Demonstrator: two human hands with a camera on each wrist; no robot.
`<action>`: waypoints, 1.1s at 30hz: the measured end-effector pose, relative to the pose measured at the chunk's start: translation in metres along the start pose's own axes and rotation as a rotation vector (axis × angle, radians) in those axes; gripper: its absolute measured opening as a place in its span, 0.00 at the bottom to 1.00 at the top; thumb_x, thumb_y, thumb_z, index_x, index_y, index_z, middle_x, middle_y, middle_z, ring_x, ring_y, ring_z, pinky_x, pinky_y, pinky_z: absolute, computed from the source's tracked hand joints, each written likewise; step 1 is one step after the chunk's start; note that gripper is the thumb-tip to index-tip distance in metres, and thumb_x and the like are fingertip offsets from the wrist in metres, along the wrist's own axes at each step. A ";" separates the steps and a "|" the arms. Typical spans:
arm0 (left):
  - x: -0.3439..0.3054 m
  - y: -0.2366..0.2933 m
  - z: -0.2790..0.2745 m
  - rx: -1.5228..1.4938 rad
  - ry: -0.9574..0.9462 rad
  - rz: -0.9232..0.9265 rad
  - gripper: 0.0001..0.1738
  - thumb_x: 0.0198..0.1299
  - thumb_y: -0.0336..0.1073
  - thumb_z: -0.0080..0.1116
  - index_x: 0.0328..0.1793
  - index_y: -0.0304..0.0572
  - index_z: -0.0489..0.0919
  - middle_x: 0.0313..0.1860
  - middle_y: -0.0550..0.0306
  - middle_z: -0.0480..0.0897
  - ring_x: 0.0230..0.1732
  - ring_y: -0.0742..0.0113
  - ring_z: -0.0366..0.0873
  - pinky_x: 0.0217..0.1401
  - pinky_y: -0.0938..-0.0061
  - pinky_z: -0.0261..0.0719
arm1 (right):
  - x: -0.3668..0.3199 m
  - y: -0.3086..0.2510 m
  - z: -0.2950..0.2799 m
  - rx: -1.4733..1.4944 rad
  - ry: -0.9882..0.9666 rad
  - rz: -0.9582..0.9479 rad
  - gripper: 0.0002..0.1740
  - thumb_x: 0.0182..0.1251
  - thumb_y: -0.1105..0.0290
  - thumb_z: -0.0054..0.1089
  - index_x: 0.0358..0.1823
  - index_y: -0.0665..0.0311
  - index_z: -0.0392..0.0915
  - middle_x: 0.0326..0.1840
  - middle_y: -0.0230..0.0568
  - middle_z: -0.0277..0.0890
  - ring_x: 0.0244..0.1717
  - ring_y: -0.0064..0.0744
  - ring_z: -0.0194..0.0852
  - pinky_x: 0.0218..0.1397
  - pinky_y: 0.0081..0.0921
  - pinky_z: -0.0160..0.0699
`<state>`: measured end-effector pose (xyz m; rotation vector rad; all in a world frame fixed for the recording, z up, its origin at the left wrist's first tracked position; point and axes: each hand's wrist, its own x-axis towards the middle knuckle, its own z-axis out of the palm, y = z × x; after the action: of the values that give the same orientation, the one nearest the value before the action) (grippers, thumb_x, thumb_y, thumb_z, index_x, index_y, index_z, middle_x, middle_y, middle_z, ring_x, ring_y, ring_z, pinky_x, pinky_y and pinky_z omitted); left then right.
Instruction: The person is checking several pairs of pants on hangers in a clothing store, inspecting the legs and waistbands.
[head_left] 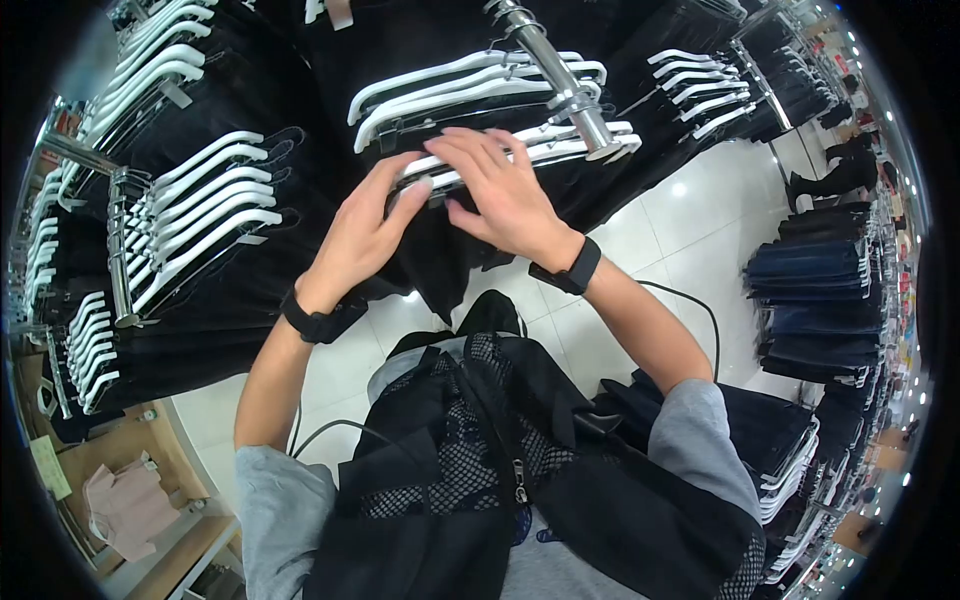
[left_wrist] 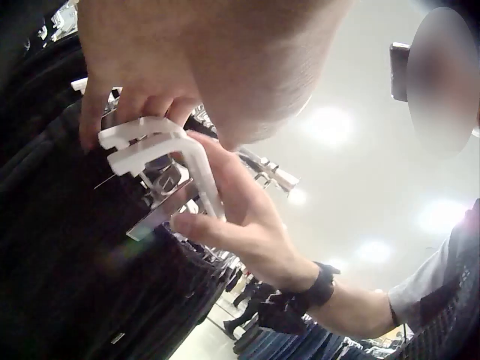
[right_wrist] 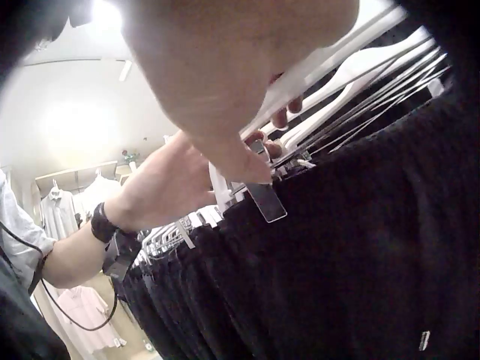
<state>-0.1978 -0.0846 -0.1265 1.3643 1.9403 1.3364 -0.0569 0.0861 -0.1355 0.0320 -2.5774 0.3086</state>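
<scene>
Near the front of a short metal rail, both hands are at white hangers [head_left: 560, 150] that carry black garments [right_wrist: 360, 247]. My left hand [head_left: 362, 228] grips the hanger ends, thumb on the near side and fingers behind. Just to its right, my right hand [head_left: 508, 205] lays its fingers over the hanger's top, with the thumb below. Two white hanger ends [left_wrist: 146, 154] show between the hands in the left wrist view. A metal clip [right_wrist: 266, 201] sits at the garment's waistband, beside the right thumb.
Further white hangers [head_left: 430, 85] hang behind on the same metal rail [head_left: 545, 60]. Racks of hangers [head_left: 215, 205] stand to the left, and folded-over dark garments [head_left: 810, 290] hang at the right. A pink top [head_left: 130, 505] lies at lower left. A cable [head_left: 690, 300] loops by the right arm.
</scene>
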 end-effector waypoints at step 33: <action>0.046 0.056 0.163 0.815 0.415 0.050 0.20 0.64 0.45 0.70 0.46 0.35 0.79 0.71 0.39 0.71 0.77 0.41 0.62 0.83 0.39 0.47 | -0.122 0.187 -0.091 0.440 -0.096 0.216 0.22 0.66 0.56 0.71 0.46 0.66 0.74 0.38 0.44 0.76 0.38 0.46 0.82 0.39 0.36 0.79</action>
<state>-0.0671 0.0353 -0.1429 1.5486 2.9550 0.9090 0.0785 0.2841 -0.1629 -0.0744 -2.5588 0.9700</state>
